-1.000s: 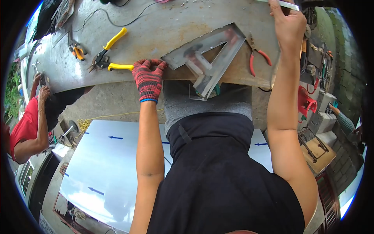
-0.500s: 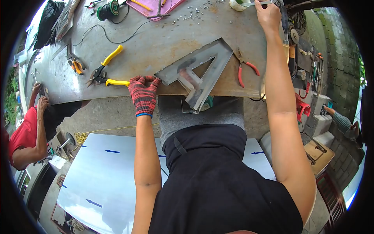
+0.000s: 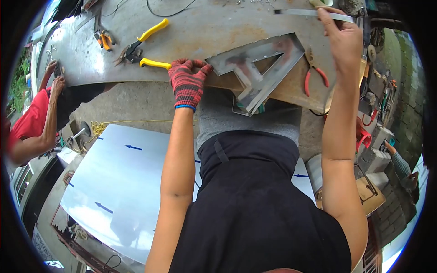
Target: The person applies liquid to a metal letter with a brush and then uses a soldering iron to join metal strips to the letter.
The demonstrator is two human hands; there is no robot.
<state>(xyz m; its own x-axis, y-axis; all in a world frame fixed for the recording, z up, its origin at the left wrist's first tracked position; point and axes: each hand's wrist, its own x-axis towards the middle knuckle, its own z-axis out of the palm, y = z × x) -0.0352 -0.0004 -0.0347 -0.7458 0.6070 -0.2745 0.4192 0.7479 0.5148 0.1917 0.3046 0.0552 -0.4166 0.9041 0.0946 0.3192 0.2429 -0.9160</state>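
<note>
My left hand (image 3: 189,82), in a red and black knit glove, has its fingers pressed together at the left tip of a metal letter form (image 3: 255,75); what it pinches, if anything, is hidden. The form looks like a hollow 4 or A and lies at the table edge. Bare, my right hand (image 3: 341,38) grips a thin metal strip (image 3: 300,12) at the upper right. Yellow-handled snips (image 3: 134,48) lie left of the glove. Red-handled pliers (image 3: 313,73) rest right of the form.
Orange-handled pliers (image 3: 104,40) lie on the metal table (image 3: 195,36). A person in red (image 3: 34,116) works at the far left. Below the table is a large sheet (image 3: 123,182) with blue arrows. Another person's arm (image 3: 398,157) shows at right.
My right hand has brought the strip away from the white cup, and more of the strip shows. The camera view has shifted; my left hand stays beside the letter form.
</note>
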